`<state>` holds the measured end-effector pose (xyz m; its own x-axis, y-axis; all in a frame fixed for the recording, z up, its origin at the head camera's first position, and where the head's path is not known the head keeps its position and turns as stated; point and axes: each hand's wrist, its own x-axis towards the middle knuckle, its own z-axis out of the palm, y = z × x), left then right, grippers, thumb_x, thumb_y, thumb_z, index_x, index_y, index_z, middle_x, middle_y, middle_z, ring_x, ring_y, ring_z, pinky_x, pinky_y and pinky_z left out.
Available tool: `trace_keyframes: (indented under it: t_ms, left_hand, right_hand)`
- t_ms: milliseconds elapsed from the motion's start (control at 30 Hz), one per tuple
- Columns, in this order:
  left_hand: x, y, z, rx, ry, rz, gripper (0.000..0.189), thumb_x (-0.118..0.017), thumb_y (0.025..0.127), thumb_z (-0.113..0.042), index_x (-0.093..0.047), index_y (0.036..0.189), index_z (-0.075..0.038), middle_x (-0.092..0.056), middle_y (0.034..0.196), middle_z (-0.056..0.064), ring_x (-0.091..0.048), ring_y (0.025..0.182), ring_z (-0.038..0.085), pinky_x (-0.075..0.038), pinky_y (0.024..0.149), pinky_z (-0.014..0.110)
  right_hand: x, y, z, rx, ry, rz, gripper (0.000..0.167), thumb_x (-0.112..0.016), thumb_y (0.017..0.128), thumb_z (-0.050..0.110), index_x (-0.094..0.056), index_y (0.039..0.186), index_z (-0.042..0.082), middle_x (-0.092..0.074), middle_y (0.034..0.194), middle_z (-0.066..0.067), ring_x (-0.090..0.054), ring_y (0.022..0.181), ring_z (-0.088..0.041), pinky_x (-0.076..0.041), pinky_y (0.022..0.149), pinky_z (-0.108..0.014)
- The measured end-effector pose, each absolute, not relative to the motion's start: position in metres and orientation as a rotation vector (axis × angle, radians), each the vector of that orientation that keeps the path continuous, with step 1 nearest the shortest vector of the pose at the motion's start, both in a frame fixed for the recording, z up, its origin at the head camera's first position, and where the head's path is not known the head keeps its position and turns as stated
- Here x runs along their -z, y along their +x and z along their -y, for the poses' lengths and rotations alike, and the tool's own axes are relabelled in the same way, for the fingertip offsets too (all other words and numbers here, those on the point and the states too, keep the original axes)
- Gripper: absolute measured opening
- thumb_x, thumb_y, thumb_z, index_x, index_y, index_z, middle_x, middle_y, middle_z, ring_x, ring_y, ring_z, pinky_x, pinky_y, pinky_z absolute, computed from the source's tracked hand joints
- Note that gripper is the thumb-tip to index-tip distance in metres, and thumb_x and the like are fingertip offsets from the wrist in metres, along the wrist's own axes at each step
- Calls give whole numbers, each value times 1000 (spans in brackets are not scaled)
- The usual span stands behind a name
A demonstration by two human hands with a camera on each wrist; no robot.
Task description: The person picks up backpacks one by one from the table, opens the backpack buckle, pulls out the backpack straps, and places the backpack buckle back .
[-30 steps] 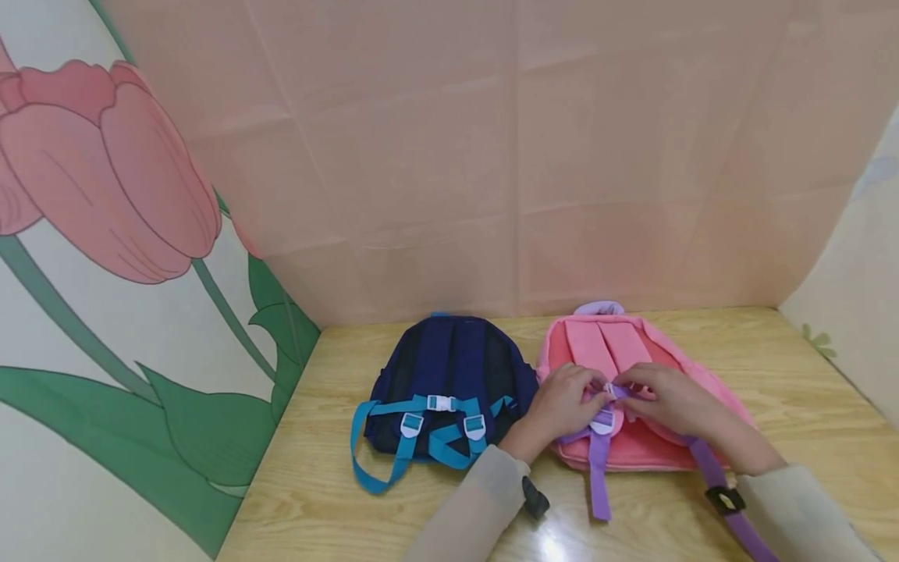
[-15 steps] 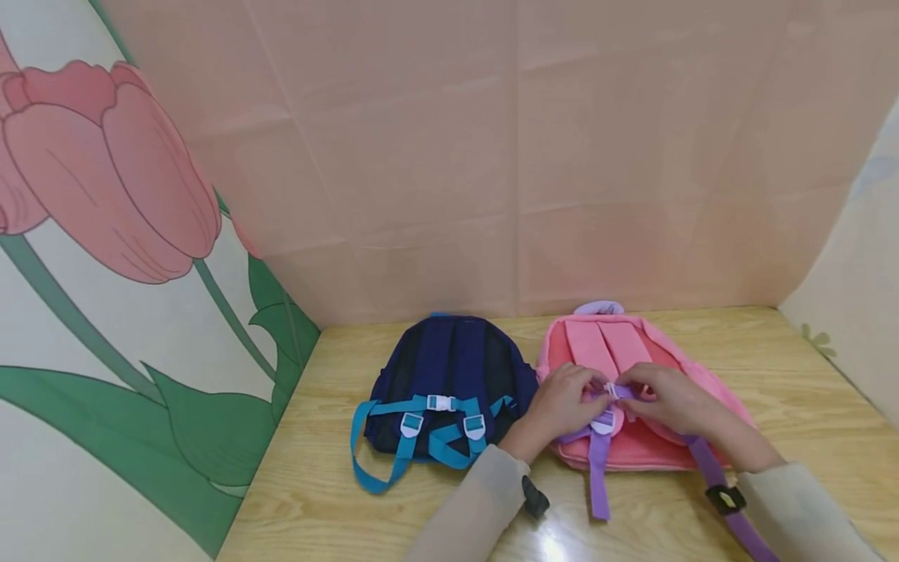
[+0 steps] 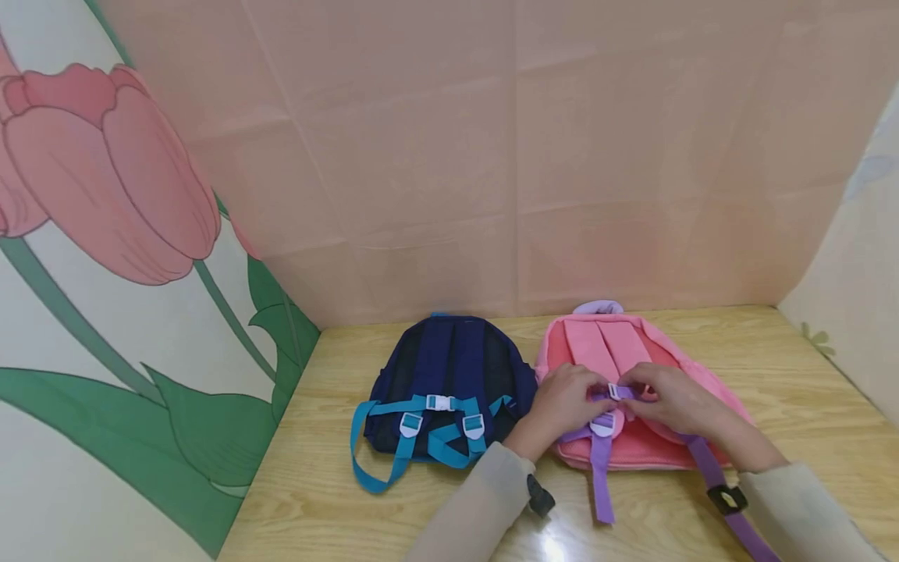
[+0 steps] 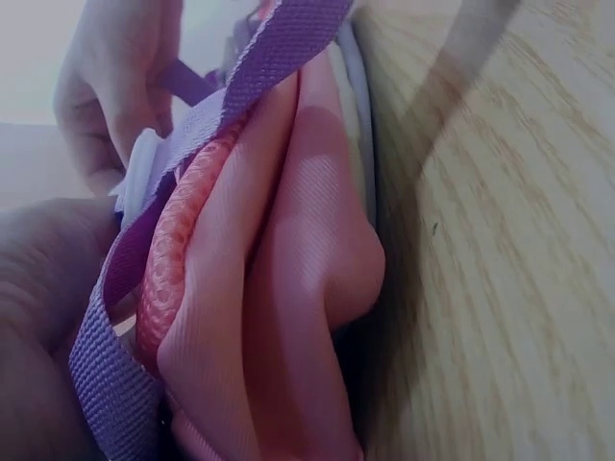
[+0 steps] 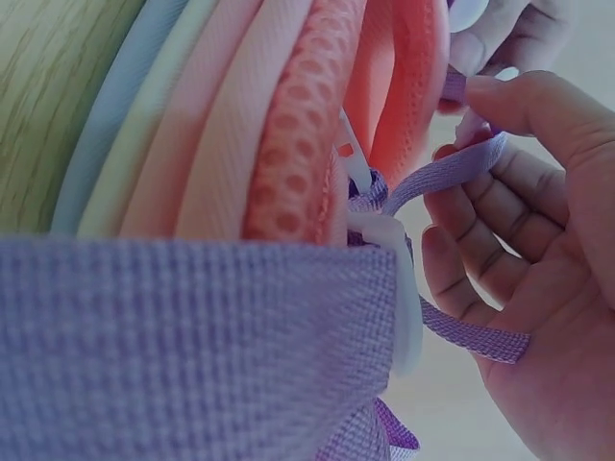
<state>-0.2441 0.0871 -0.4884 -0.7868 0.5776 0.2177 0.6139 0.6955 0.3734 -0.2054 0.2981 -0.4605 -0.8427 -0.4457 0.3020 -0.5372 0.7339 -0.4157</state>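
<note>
What matters most here, we judge, is the line between our two hands: the white buckle (image 3: 613, 392) sits right between our fingertips, over the pink backpack (image 3: 629, 347), with the purple chest strap (image 3: 631, 393) running left to right through it. Its long axis lies roughly along that line, so a pull or a push would best go straight left and right, with little lift.

Our left hand (image 3: 563, 400) comes in from the near left, thumb and forefinger pinching at the buckle's left end. Our right hand (image 3: 670, 396) comes from the near right and pinches the strap just right of the buckle. Both sets of fingertips are so close to it that we cannot call either hand nearer. Nor can we tell whether the buckle's halves are fully locked, since fingers cover its ends.

Just on the near side of the buckle lies a white adjuster (image 3: 602, 425), its purple strap tail (image 3: 602, 484) trailing toward us past the pack's edge onto the bench (image 3: 302, 476). The navy backpack (image 3: 449, 351) lies to the left, beside the pink one, beyond our left forearm.
</note>
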Motion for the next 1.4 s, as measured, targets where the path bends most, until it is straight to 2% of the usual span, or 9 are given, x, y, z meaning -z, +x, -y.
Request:
trace_keyframes:
  t_ms: [300, 633, 933, 1400]
  left_hand:
    - [490, -242, -90, 649, -966, 2784, 27, -73, 89, -53, -74, 113, -39, -65, 101, -27, -51, 96, -3, -40, 91, 20]
    - [492, -241, -87, 639, -979, 2755, 21, -76, 89, -47, -73, 106, -37, -65, 96, -27, -50, 91, -4, -39, 88, 17]
    - [492, -241, -87, 618, -979, 2785, 24, -77, 87, -48, -72, 109, -38, -63, 95, -27, -49, 91, -3, -39, 87, 18]
    - [493, -243, -88, 597, -980, 2789, 22, -78, 86, -47, -72, 106, -39, -61, 91, -27, -48, 87, -3, -39, 82, 16]
  right_hand:
    - [460, -202, -302, -763, 771, 2750, 23, -84, 82, 12, -72, 102, 16, -64, 90, 15, -57, 81, -1, -54, 68, -28]
    - [460, -200, -309, -721, 806, 2726, 25, -87, 78, 11, -70, 95, 19, -61, 87, 18, -55, 78, 0, -53, 66, -27]
    - [458, -197, -316, -736, 749, 2823, 22, -85, 81, 13, -70, 96, 18, -60, 86, 16, -52, 76, 0, -50, 64, -23]
    - [455, -194, -328, -652, 662, 2926, 23, -86, 79, 15, -68, 93, 20, -59, 86, 15, -51, 77, -2, -50, 67, -25]
